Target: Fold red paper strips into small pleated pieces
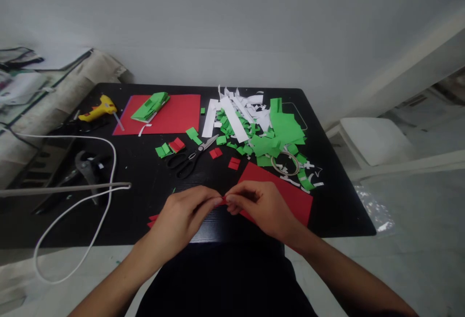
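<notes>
Near the front edge of the black table (pixel 145 172), my left hand (pixel 189 208) and my right hand (pixel 259 205) meet fingertip to fingertip, pinching a small red paper piece (pixel 223 201) between them. Most of that piece is hidden by the fingers. A large red sheet (pixel 300 204) lies partly under my right hand. Beside my left wrist, small red pieces (pixel 152 219) poke out. Beyond my hands are black-handled scissors (pixel 191 159) with blades parted, folded red squares (pixel 234 163) and small green folded pieces (pixel 164 150).
Green and white paper scraps (pixel 232 118) and a tape ring (pixel 285 163) lie at the back right. At the left are a yellow glue gun (pixel 100 109), pliers (pixel 86 169) and a white cable (pixel 109 210). A green folded bundle (pixel 150 106) rests on another red sheet (pixel 181 113).
</notes>
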{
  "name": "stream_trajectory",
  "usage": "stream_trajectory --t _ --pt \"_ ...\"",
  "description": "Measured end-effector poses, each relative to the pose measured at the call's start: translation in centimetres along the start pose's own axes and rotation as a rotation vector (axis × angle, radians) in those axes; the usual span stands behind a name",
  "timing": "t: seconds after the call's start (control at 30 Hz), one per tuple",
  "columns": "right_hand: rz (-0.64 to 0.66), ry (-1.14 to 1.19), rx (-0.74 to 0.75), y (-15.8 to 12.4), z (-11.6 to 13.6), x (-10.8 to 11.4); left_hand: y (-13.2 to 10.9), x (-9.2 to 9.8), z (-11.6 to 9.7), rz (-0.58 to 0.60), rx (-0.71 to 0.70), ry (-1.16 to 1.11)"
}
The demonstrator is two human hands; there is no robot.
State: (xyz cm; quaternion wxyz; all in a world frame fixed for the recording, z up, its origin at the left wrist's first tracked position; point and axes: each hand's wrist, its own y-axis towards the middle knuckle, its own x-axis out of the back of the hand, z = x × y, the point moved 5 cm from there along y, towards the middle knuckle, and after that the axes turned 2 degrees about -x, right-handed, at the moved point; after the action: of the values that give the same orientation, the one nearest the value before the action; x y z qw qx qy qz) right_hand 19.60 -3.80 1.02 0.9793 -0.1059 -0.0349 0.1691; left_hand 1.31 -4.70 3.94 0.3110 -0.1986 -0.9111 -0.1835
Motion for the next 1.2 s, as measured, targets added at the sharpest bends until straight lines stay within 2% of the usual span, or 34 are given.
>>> stream_trajectory --t 0.13,0.3,0.4,0.53,0.67,0.9,1.2 --pt "-0.004 -0.008 0.005 -0.2 0.2 0.2 0.2 0.0 -0.3 0.043 -0.015 0.003" --pt "0.025 -0.099 0.031 -0.3 1.1 0.1 0.3 -0.1 -0.5 0.041 -0.027 -0.004" --pt "0.037 -0.188 0.062 -0.4 1.5 0.1 0.4 -0.2 -0.5 0.05 -0.014 -0.019" --pt "0.005 -0.192 0.079 -0.5 1.6 0.3 0.5 0.3 -0.2 0.055 0.045 -0.04" --pt "-0.001 -0.201 0.086 -0.5 1.4 0.3 0.3 0.7 0.6 0.095 0.115 -0.056" --pt "0.061 -0.172 0.039 -0.2 0.3 -0.4 0.4 0.4 0.4 0.095 0.083 -0.032" --pt "0.046 -0.161 0.001 -0.3 -0.1 -0.1 -0.2 0.5 1.5 0.121 0.183 -0.05"
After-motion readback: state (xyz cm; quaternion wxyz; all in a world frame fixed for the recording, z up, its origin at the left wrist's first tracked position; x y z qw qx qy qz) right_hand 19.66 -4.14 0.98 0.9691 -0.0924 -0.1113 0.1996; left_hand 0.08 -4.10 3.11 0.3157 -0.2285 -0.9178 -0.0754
